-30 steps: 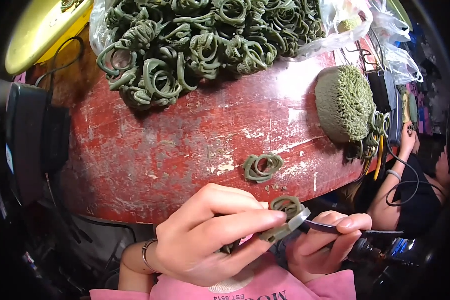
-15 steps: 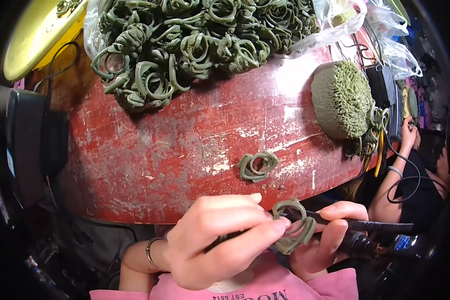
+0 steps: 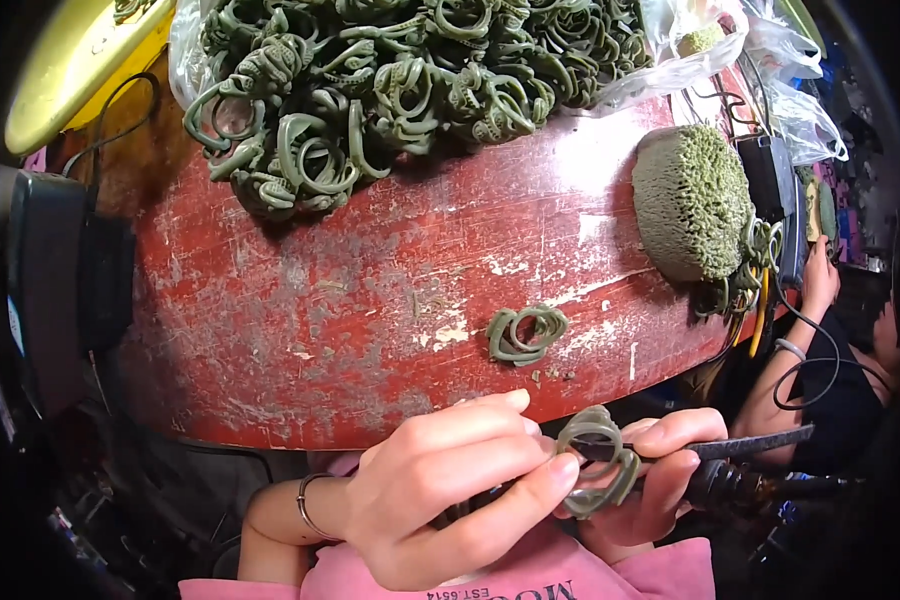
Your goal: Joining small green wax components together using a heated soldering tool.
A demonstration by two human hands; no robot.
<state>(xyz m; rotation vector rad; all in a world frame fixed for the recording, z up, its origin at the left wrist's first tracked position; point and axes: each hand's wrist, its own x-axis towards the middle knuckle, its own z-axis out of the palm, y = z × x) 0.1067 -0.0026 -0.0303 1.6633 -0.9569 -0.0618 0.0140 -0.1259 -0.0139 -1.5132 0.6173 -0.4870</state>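
Observation:
My left hand (image 3: 450,475) is closed, its thumb and fingers pinching a green ring (image 3: 610,490) with curled, tentacle-like coils. Held in my right hand (image 3: 675,455) is a dark, narrow, flat file (image 3: 755,445). Its thin end passes into the ring's opening, while the broader end sticks out to the right. Part of the right hand is hidden behind the ring. A second green ring (image 3: 527,335) lies on the red table just beyond my hands, beside a few small crumbs.
A large heap of green rings (image 3: 400,90) spreads on a plastic bag at the far side. To the right stands a porous green block (image 3: 692,205) near cables. Dark box-shaped equipment (image 3: 60,270) is at left, a yellow basin (image 3: 50,90) behind it. Another person's arm (image 3: 795,335) shows at right.
My hands, with the ring and file, have shifted slightly downward and right in the view. The file lies at a changed angle, its free end higher, and its thin end shows clearly through the ring.

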